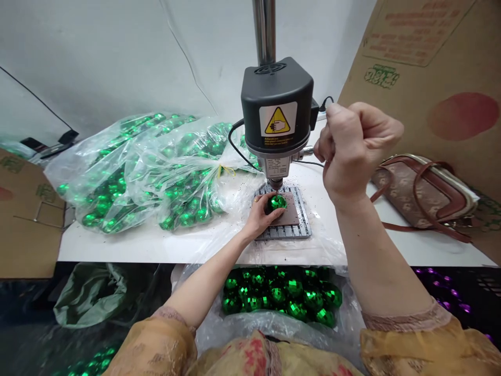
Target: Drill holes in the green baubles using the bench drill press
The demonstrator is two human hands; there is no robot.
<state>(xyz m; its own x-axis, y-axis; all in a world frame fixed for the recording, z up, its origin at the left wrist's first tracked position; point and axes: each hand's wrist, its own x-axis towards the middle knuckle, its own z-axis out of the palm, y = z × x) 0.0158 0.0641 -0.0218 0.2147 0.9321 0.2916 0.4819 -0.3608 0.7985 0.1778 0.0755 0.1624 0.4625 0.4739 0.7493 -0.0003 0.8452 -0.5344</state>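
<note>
A black bench drill press (277, 86) on a steel column stands in front of me, with a yellow warning label on its housing. My left hand (261, 213) holds a shiny green faceted ball (279, 202) on a brown board (291, 213), directly beneath the chuck (276, 184). Whether the bit touches the ball is too small to tell. To the right of the motor housing, my right hand (348, 143) is raised in a closed fist around the press's feed lever (307, 151); its outer end is hidden by the fingers.
Clear bags of green balls (144, 172) lie on the white table (129, 248) at left. A plastic-lined container of green balls (277, 295) sits below the table edge before me. At right are a brown handbag (426, 190) and a large cardboard box (430, 89). Dark shavings surround the slotted metal base (304, 222).
</note>
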